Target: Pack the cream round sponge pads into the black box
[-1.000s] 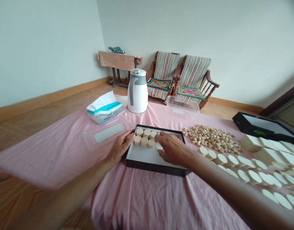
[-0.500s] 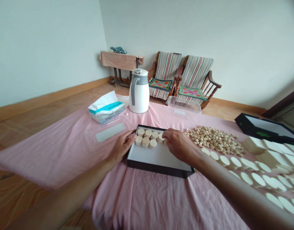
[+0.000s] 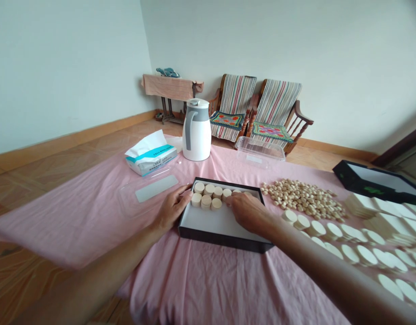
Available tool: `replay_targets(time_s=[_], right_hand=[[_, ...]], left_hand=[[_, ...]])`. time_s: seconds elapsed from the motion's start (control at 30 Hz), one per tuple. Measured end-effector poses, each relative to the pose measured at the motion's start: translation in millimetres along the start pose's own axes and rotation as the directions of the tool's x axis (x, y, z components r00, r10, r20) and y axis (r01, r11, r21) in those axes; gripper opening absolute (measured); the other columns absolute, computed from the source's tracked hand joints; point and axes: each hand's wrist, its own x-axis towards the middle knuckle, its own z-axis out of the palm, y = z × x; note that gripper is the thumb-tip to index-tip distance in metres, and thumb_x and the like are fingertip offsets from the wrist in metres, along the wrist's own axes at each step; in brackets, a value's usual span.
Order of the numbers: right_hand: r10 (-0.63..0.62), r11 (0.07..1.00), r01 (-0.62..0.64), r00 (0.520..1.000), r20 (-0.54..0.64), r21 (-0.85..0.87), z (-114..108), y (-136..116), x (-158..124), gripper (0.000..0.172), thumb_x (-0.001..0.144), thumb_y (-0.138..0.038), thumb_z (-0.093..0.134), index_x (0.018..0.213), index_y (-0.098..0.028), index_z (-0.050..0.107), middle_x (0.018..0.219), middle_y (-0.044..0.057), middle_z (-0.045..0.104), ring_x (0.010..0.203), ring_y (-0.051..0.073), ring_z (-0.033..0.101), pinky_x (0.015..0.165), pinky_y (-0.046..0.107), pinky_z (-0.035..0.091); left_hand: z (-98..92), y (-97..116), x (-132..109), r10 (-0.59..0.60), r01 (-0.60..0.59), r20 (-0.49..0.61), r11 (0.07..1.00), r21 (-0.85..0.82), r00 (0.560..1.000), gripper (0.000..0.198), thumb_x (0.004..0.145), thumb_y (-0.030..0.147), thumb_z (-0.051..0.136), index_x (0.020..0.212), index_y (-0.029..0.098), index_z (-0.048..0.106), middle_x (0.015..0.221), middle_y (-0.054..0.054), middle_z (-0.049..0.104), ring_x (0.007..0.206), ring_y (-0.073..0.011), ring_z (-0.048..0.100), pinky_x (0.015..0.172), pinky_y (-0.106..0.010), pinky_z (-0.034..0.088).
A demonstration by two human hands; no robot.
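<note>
A shallow black box (image 3: 224, 241) with a white inside lies on the pink cloth. Two rows of stacked round wooden discs (image 3: 206, 201) stand along its far side. My left hand (image 3: 172, 206) grips the box's left edge, thumb over the rim and fingers outside. Inside the box, my right hand (image 3: 248, 211) reaches down with curled fingers at the right end of the nearer row. Its fingertips close around a stack of discs that is mostly hidden by the hand. A few discs of the far row show just beyond the knuckles.
Right of the box lie a heap of small wooden pieces (image 3: 304, 198), rows of discs (image 3: 350, 254), square wooden sheets (image 3: 390, 225) and a black lid (image 3: 377, 183). Beyond are a tissue pack (image 3: 151, 155), a white jug (image 3: 203, 140), a clear container (image 3: 260, 151) and a clear lid (image 3: 156, 187).
My right hand has moved slightly nearer and lower in the box, from the far row to the end of the nearer row. The left hand stays on the box edge.
</note>
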Motion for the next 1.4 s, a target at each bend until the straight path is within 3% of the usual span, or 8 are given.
replay_targets(time_s=[0.27,0.5,0.6,0.8,1.0,1.23,1.4], right_hand=[[-0.021,1.000,0.021,1.000,-0.006,0.003,2,-1,3,0.024,0.082,-0.007,0.039,0.087,-0.014,0.061,0.088,0.011,0.065,0.081,0.019,0.062,0.067,0.027,0.040],[0.057,0.984,-0.022,0.980,-0.192,0.176,-30,22,-13,0.027,0.077,-0.008,0.041,0.087,-0.016,0.065,0.087,0.007,0.068,0.086,0.017,0.061,0.075,0.024,0.039],[0.081,0.982,-0.045,0.977,-0.198,0.182,-37,29,-18,0.025,0.076,-0.009,0.042,0.084,-0.017,0.065,0.083,0.007,0.069,0.081,0.016,0.062,0.073,0.023,0.038],[0.054,0.987,-0.040,0.995,-0.088,0.156,-22,23,-17,0.024,0.079,-0.011,0.042,0.077,-0.017,0.065,0.076,0.008,0.068,0.074,0.018,0.061,0.068,0.026,0.038],[-0.084,0.927,0.156,0.973,-0.216,0.342,-10,-3,-2,0.035,0.082,-0.006,0.037,0.105,-0.016,0.062,0.103,0.009,0.067,0.094,0.016,0.060,0.079,0.024,0.040],[-0.117,0.965,0.158,0.973,-0.198,0.208,-9,-18,15,0.038,0.076,-0.001,0.037,0.103,-0.014,0.061,0.099,0.010,0.066,0.094,0.018,0.058,0.082,0.027,0.038],[-0.109,0.975,0.138,0.980,-0.169,0.172,-5,-19,24,0.037,0.077,-0.002,0.037,0.102,-0.015,0.061,0.098,0.010,0.066,0.093,0.019,0.057,0.080,0.028,0.038]], left_hand=[[-0.1,-3,1,0.007,-0.007,0.000,1.000,0.000,1.000,0.056,0.085,0.044,0.050,0.129,0.009,0.050,0.094,-0.009,0.070,0.084,-0.0239,0.064,0.065,-0.027,0.048],[0.3,-2,1,-0.004,0.004,0.002,1.000,-0.026,1.000,0.057,0.084,0.044,0.051,0.130,0.010,0.049,0.087,-0.008,0.070,0.085,-0.0244,0.064,0.064,-0.026,0.048],[0.8,0,0,0.001,-0.001,-0.006,1.000,-0.027,1.000,0.055,0.084,0.043,0.051,0.128,0.010,0.051,0.093,-0.009,0.070,0.087,-0.0245,0.064,0.065,-0.026,0.048],[2.4,7,-1,-0.004,0.004,-0.011,0.999,-0.033,1.000,0.055,0.083,0.043,0.052,0.127,0.009,0.052,0.096,-0.009,0.070,0.087,-0.0248,0.064,0.064,-0.026,0.048],[2.0,8,-2,-0.022,0.021,-0.015,0.999,-0.027,1.000,0.056,0.083,0.044,0.051,0.127,0.009,0.051,0.100,-0.010,0.070,0.088,-0.0252,0.064,0.063,-0.027,0.048],[1.1,0,0,-0.008,0.008,-0.012,0.999,-0.034,1.000,0.057,0.084,0.044,0.051,0.128,0.009,0.050,0.101,-0.011,0.069,0.084,-0.0237,0.065,0.063,-0.027,0.049],[0.8,0,0,-0.024,0.025,0.007,0.999,-0.030,1.000,0.057,0.085,0.045,0.049,0.130,0.009,0.048,0.081,-0.007,0.070,0.080,-0.0234,0.065,0.066,-0.028,0.049]])
